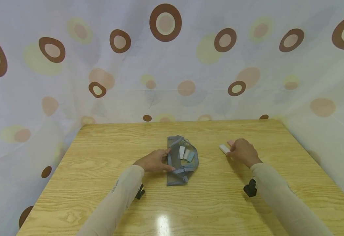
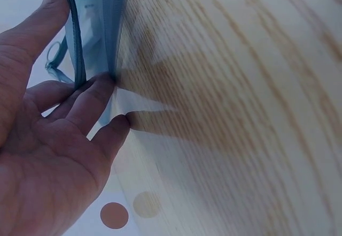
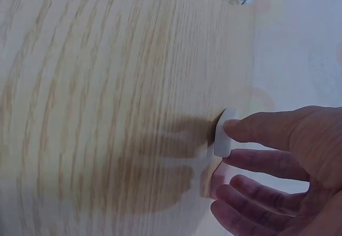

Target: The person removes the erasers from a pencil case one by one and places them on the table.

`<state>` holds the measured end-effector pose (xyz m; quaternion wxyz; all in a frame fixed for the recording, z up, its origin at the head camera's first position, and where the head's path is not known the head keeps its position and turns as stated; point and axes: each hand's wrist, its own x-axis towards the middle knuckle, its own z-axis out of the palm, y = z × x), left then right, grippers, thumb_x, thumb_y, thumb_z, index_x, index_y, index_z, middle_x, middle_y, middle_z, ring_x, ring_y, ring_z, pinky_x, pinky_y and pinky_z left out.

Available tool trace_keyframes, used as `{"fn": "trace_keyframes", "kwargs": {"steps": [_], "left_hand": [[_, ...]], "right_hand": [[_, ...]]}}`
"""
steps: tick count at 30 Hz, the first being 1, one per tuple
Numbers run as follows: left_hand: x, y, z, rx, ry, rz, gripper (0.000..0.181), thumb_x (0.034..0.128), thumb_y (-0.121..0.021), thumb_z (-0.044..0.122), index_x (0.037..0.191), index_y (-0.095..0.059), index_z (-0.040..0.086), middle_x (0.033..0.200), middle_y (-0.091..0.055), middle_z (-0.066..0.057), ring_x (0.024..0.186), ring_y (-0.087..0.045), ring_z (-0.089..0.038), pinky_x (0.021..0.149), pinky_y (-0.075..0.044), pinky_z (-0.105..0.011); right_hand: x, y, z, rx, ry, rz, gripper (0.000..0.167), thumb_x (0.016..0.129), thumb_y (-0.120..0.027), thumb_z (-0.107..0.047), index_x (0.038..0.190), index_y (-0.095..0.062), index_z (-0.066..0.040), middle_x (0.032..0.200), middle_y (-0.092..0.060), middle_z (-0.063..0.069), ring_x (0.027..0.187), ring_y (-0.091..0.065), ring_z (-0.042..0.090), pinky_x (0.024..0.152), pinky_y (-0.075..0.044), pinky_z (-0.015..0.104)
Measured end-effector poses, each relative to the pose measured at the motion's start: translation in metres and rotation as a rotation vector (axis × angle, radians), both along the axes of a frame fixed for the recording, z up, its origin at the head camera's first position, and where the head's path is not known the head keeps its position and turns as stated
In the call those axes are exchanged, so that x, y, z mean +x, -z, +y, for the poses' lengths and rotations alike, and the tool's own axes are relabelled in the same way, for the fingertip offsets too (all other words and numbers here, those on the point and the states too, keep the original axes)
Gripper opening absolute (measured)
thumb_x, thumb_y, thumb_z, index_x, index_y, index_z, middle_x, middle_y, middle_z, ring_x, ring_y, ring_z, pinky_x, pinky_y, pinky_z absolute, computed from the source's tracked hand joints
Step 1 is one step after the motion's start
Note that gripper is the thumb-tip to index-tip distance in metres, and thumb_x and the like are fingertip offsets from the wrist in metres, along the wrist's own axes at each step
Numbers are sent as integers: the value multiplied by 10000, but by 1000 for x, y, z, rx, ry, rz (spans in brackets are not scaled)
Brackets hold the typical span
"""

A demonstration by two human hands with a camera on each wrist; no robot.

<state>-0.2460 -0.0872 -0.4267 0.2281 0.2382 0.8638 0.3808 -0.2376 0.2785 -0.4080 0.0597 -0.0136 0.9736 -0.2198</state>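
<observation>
A grey mesh zip pouch (image 1: pixel 175 161) lies on the table, its mouth spread wide. Inside show several small blocks that look like erasers, among them a white block (image 1: pixel 182 151) and a light blue block (image 1: pixel 191 156). My left hand (image 1: pixel 154 161) holds the pouch by its left side, thumb and fingers spread along the zip edge (image 2: pixel 78 38). Off to the right, my right hand (image 1: pixel 244 152) pinches a white eraser (image 1: pixel 224 149) between thumb and index finger; it appears at table level. Beside it a pink eraser (image 1: pixel 230 142) is partly hidden by the fingers.
The wooden table (image 1: pixel 116 141) carries the pouch and the erasers. A patterned cloth (image 1: pixel 166 65) hangs behind the table and along both sides. A dark wrist mount (image 1: pixel 250 188) sits under the right sleeve, another one (image 1: pixel 140 192) by the left sleeve.
</observation>
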Motion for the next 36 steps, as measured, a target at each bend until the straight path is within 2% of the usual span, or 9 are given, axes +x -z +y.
{"fn": "trace_keyframes", "kwargs": {"steps": [5, 10, 21, 36], "left_hand": [[0, -1, 0, -8, -2, -4, 936, 897, -805, 245, 1585, -232, -28, 1604, -325, -202, 1461, -362, -337, 1181, -332, -442], [0, -1, 0, -8, 3, 1, 934, 899, -803, 248, 1585, -234, -29, 1603, -329, -201, 1463, -360, -339, 1181, -332, -451], [0, 0, 0, -2, 3, -5, 932, 903, -799, 239, 1586, -225, -31, 1610, -312, -201, 1469, -347, -340, 1185, -325, -442], [1, -1, 1, -2, 8, -2, 930, 904, -797, 234, 1585, -223, -35, 1611, -307, -208, 1464, -353, -344, 1179, -335, -442]], "right_hand": [[0, 4, 1, -9, 7, -1, 309, 888, -755, -163, 1016, -736, 118, 1108, -677, 287, 823, -606, 311, 634, -531, 413], [1, 5, 1, -11, 12, -1, 311, 886, -742, -150, 1034, -729, 123, 1096, -674, 287, 781, -597, 296, 586, -514, 367], [2, 6, 0, 12, -2, 24, 270, 874, -726, -135, 987, -751, 109, 1082, -651, 285, 703, -566, 259, 526, -463, 320], [2, 9, -1, 8, 8, 9, 215, 880, -715, -132, 938, -764, 70, 1032, -659, 232, 676, -557, 238, 511, -452, 303]]}}
